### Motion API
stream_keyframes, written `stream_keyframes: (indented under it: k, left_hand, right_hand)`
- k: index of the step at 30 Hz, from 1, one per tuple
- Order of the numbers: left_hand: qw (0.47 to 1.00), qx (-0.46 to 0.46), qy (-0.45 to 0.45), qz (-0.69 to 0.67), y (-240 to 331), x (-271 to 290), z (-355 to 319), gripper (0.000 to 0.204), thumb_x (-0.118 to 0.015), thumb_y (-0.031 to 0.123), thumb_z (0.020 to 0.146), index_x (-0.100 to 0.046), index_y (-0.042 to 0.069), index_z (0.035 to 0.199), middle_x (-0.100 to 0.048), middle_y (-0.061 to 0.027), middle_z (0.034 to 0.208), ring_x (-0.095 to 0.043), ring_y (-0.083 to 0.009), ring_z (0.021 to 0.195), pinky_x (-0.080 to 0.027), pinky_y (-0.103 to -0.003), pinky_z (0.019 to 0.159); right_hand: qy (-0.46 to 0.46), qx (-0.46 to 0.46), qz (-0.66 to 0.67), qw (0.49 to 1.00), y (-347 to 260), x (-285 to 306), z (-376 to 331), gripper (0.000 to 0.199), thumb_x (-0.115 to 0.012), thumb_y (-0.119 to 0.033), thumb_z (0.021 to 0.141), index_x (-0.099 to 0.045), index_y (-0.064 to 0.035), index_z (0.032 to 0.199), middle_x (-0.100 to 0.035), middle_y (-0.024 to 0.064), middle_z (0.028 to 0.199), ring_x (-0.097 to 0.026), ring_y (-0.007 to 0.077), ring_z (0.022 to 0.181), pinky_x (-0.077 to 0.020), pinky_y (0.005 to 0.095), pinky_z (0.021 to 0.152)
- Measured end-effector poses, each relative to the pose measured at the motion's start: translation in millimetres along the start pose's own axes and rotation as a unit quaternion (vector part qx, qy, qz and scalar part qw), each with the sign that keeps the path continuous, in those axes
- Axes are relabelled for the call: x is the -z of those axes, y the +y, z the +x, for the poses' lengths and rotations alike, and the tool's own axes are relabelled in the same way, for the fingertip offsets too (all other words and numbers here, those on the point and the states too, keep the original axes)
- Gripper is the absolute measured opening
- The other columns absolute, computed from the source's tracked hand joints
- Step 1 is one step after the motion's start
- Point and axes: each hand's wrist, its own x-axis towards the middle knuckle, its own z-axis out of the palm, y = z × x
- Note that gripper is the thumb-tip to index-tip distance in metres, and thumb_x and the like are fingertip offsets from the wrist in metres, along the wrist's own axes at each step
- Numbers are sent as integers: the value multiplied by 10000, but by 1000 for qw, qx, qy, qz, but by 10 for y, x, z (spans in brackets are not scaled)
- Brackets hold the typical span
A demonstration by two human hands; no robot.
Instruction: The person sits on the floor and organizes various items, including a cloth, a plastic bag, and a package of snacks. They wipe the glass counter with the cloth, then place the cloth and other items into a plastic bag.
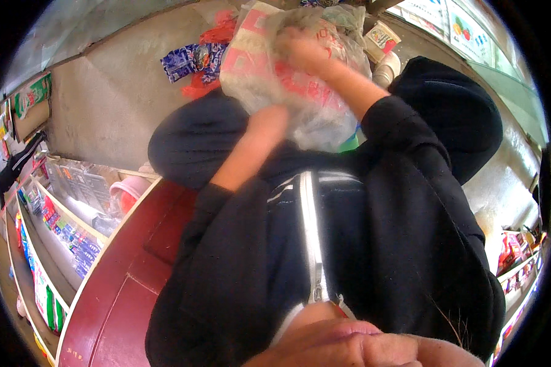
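Note:
A large translucent white plastic bag (248, 76) with pink and red print sits crumpled between my spread knees. My right hand (303, 52) is over the upper part of the bag, smeared by motion, so its fingers do not show clearly. At the bag's near left side is my left hand (269, 120), also blurred, with its fingers hidden against or behind the plastic. Whatever is inside the bag cannot be made out. A bit of green (349, 144) shows under the bag's near edge.
Blue printed packets (190, 62) and a red plastic bag (221, 32) lie on the floor left of the white bag. A printed cup (382, 38) stands right of it. Stocked shelves (73, 229), a dark-red panelled surface (122, 306) and a glass case (502, 79) surround me. Another person (12, 171) is far left.

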Motion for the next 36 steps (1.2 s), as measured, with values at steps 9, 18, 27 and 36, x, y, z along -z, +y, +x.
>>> stream_keyframes:
  k: [9, 18, 27, 36]
  left_hand:
    - [999, -15, 38, 10, -106, -112, 32, 145, -557, 35, 739, -625, -8, 860, -633, -219, 899, -620, -391, 867, -501, -465, 740]
    - [999, -31, 37, 5, -51, -83, 10, 138, -553, 74, 756, -647, 8, 834, -640, -214, 885, -627, -384, 852, -499, -466, 729]
    - [999, -10, 39, 0, -83, -117, -4, 186, -553, 29, 734, -608, 6, 910, -631, -203, 914, -614, -377, 885, -488, -471, 738]
    - [994, -28, 101, 8, -161, -221, 12, 185, -507, 82, 797, -664, 8, 861, -647, -203, 888, -644, -370, 835, -516, -461, 716]
  right_hand:
    - [8, -26, 38, 999, 161, -141, -344, 428, -650, -252, 744, -568, -220, 1163, -467, 9, 1281, -490, 282, 1102, -443, 416, 905]
    - [-29, -340, 113, 933, 1652, -453, -417, 413, -541, -234, 804, -573, -163, 1209, -556, 140, 1204, -541, 331, 1096, -447, 426, 908]
    - [128, 149, -10, 980, -522, 55, -328, 353, -573, -211, 800, -593, -246, 1151, -503, 20, 1277, -503, 270, 1132, -439, 371, 932]
    - [40, -67, -116, 990, 327, -254, -274, 456, -613, -219, 781, -548, -325, 1219, -402, -16, 1368, -414, 305, 1217, -449, 456, 889]
